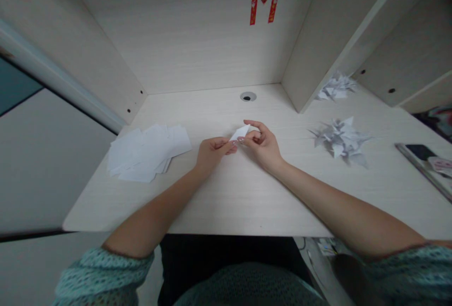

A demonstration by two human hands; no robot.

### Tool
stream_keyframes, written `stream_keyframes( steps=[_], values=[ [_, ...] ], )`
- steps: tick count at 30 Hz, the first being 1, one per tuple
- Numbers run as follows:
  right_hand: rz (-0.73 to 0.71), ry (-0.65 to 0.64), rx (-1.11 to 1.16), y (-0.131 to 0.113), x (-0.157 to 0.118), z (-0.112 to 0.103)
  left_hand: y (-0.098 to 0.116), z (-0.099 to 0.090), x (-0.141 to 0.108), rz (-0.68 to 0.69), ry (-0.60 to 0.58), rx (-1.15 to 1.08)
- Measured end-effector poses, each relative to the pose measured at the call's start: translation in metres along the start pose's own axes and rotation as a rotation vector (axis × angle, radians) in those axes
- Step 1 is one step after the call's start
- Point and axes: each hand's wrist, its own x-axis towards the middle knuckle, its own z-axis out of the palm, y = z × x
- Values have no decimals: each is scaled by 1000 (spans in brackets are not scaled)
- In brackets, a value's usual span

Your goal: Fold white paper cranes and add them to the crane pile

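Note:
A small folded piece of white paper (240,132) is held just above the middle of the desk, between both hands. My left hand (214,151) pinches its lower left end, with the thumb on the near side. From the right, my right hand (263,146) grips the same paper between thumb and fingers, its index finger stretched out behind the top edge. The two thumb tips almost meet at the paper's lower edge. Part of the paper is hidden by the fingers.
Loose white paper sheets (148,150) lie spread at the left. Folded paper pieces (341,140) are heaped at the right, with another heap of folded paper (337,86) behind the upright panel (318,37). A dark phone-like object (420,151) rests at the far right.

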Motion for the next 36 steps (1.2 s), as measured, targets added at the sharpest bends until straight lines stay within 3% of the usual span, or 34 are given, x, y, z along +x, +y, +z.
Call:
stream_keyframes(
  steps=[7,14,22,36],
  values=[
    [-35,-44,57,-2,2,-3,-2,1,1,13,18,10],
    [43,-151,-43,0,-3,3,-7,1,-4,98,-9,144],
    [-64,47,-131,6,0,0,-7,1,-3,63,-45,152],
    [-30,75,-153,5,4,-2,-6,-1,-3,43,-32,145]
  ],
)
